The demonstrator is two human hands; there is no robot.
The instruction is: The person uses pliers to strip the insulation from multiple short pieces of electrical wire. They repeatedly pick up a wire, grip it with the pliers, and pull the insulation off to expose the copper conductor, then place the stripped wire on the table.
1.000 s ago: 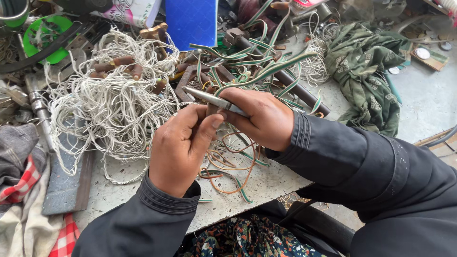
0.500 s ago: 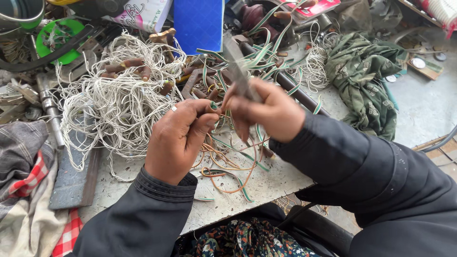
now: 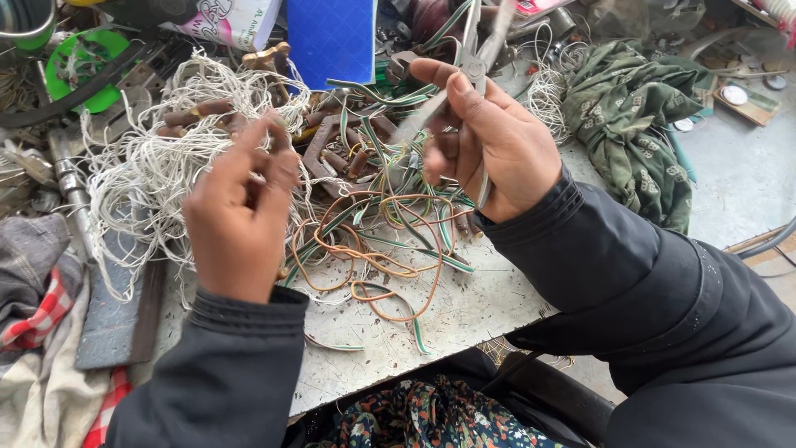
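The right hand (image 3: 489, 145) is raised over the bench (image 3: 464, 311) with its fingers curled around a pair of pliers (image 3: 474, 70). The handles run down through the palm, one showing below the heel of the hand, and the metal head sticks up past the fingertips, blurred. The thumb lies across the near handle, so the grip is clamped on the tool.

The left hand (image 3: 240, 211) is seen from the back, lifted above the tangle of white cord (image 3: 166, 174). Its thumb and fingertips are drawn together at the top, near a brown piece in the cord pile. Whether they pinch anything cannot be told, since the hand is blurred and hides its own tips.

Between the two hands, well below the pliers, lies a loose heap of wires (image 3: 390, 241), orange ones looping toward the bench edge and green-and-white striped ones fanning upward under the right hand. The wires touch neither hand as far as shows.

A green cloth (image 3: 638, 124) lies bunched to the right, a blue board (image 3: 332, 37) stands at the top, and a checked rag (image 3: 37, 311) lies at the left edge.
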